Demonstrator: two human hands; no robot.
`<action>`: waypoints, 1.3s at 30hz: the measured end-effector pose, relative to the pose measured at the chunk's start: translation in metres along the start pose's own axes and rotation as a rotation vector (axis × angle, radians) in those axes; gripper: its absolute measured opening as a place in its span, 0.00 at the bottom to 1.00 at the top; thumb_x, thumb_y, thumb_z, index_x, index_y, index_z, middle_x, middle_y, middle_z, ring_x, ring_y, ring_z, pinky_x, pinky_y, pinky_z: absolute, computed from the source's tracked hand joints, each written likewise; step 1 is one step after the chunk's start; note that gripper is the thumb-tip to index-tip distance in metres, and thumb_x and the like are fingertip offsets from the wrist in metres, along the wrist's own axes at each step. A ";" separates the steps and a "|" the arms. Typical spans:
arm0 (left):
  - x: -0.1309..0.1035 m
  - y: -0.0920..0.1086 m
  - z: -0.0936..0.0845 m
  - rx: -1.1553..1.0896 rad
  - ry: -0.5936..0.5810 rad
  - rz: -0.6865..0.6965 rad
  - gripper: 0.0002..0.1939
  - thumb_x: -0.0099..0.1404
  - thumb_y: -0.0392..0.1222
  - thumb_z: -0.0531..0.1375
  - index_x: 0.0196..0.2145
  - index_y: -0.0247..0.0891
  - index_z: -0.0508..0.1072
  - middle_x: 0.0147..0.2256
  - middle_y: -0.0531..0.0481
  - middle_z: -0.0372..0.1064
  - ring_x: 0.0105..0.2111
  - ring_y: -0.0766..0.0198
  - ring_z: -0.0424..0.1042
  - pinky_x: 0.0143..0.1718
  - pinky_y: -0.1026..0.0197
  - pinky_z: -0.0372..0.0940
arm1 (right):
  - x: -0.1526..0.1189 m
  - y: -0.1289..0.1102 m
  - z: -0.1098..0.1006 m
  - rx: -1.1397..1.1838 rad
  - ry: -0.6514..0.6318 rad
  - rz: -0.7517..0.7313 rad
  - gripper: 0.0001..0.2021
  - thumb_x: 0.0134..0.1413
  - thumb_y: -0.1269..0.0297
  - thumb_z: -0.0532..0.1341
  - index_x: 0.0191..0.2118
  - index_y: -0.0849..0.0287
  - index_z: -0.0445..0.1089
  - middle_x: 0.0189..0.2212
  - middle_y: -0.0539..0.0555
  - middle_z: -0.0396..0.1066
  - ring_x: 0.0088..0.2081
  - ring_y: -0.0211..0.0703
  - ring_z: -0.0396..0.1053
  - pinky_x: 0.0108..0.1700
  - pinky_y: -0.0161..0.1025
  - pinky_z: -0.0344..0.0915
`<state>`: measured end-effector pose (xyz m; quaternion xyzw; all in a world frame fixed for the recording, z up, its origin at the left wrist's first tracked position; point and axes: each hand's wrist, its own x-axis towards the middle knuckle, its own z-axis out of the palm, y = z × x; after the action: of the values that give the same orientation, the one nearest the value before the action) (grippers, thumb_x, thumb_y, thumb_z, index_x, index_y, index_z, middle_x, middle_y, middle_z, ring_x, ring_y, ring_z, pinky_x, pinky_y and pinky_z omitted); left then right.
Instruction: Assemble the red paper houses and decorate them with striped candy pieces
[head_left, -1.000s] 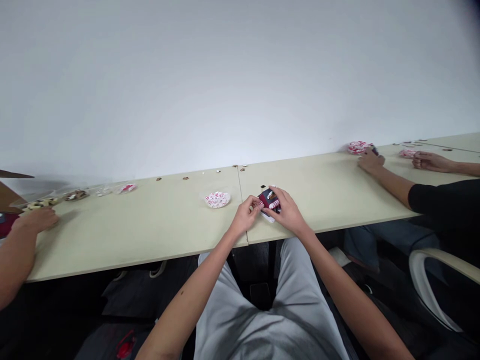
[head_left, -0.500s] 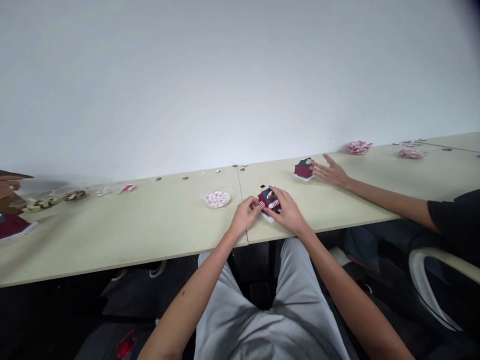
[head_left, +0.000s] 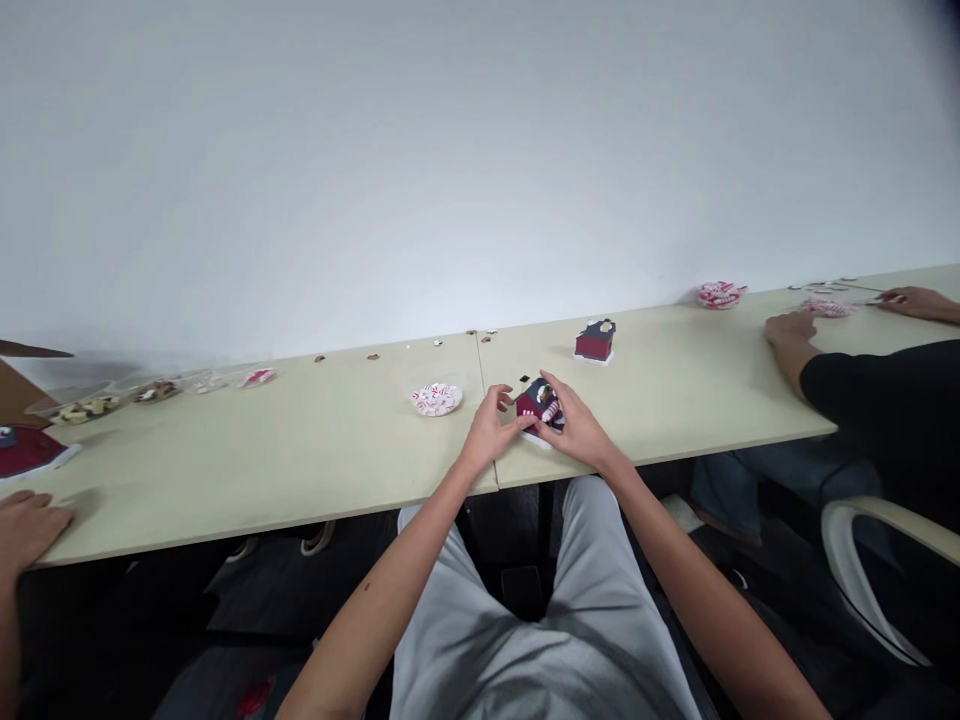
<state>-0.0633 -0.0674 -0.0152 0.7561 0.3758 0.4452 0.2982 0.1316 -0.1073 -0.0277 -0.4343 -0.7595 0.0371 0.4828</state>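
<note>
Toy house (head_left: 528, 401) lies between the fingertips of both hands, just beyond the thumbs, and may tilt or slide if the right hand (head_left: 564, 402), grasping it around the far side, bears unevenly against the left hand (head_left: 510, 407), whose fingers stand parted with the thumb at the red wall. Smaller striped piece (head_left: 551, 411) sits just beside the right fingers and could be knocked loose by a slipping thumb; whether it is fixed cannot be told.
</note>
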 end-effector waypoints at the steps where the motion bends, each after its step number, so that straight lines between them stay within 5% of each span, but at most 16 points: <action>1: 0.000 -0.001 0.001 -0.017 -0.014 0.002 0.34 0.57 0.54 0.69 0.56 0.41 0.65 0.49 0.44 0.68 0.48 0.58 0.67 0.46 0.60 0.63 | 0.000 0.000 0.000 0.021 -0.006 0.011 0.38 0.61 0.54 0.61 0.72 0.54 0.46 0.66 0.62 0.57 0.65 0.56 0.59 0.65 0.56 0.60; 7: -0.002 -0.001 0.001 -0.068 -0.137 -0.001 0.40 0.60 0.56 0.67 0.66 0.44 0.59 0.64 0.39 0.58 0.61 0.48 0.62 0.54 0.53 0.64 | -0.003 -0.001 -0.004 0.135 -0.030 0.042 0.39 0.59 0.57 0.62 0.71 0.55 0.48 0.67 0.62 0.56 0.66 0.56 0.59 0.65 0.55 0.61; 12: -0.006 0.009 0.000 -0.140 -0.262 0.044 0.36 0.66 0.56 0.62 0.66 0.44 0.59 0.64 0.39 0.59 0.60 0.49 0.65 0.56 0.54 0.65 | -0.002 -0.006 -0.008 0.161 -0.057 0.020 0.38 0.58 0.61 0.61 0.71 0.57 0.48 0.67 0.62 0.57 0.65 0.55 0.60 0.66 0.54 0.59; 17: -0.007 0.013 -0.004 -0.101 -0.217 0.126 0.34 0.65 0.54 0.63 0.65 0.44 0.61 0.65 0.40 0.59 0.63 0.49 0.60 0.63 0.50 0.60 | -0.003 -0.008 -0.010 0.215 -0.113 0.012 0.39 0.59 0.66 0.58 0.73 0.56 0.43 0.68 0.60 0.54 0.67 0.53 0.58 0.68 0.53 0.56; 23: -0.009 0.017 -0.010 -0.104 -0.278 0.142 0.41 0.64 0.54 0.64 0.69 0.46 0.53 0.68 0.42 0.52 0.67 0.50 0.56 0.69 0.48 0.53 | -0.004 -0.002 -0.010 0.321 -0.171 -0.041 0.36 0.67 0.52 0.56 0.74 0.53 0.41 0.72 0.57 0.47 0.70 0.55 0.52 0.69 0.54 0.53; 29: -0.003 0.018 -0.014 0.032 -0.261 0.335 0.41 0.62 0.54 0.66 0.68 0.49 0.55 0.68 0.44 0.53 0.69 0.48 0.50 0.72 0.45 0.46 | -0.004 -0.003 -0.011 0.329 -0.210 -0.039 0.38 0.68 0.45 0.52 0.75 0.50 0.36 0.73 0.53 0.42 0.71 0.55 0.47 0.71 0.53 0.49; 39: -0.008 0.039 -0.027 0.118 -0.307 0.306 0.34 0.60 0.54 0.68 0.62 0.49 0.65 0.56 0.43 0.65 0.59 0.50 0.64 0.63 0.48 0.58 | -0.006 -0.015 -0.017 0.389 -0.279 0.014 0.39 0.67 0.40 0.50 0.75 0.49 0.33 0.73 0.56 0.43 0.71 0.54 0.49 0.70 0.54 0.48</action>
<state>-0.0782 -0.0924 0.0231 0.8793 0.2323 0.3423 0.2361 0.1360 -0.1273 -0.0154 -0.3292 -0.7944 0.2458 0.4474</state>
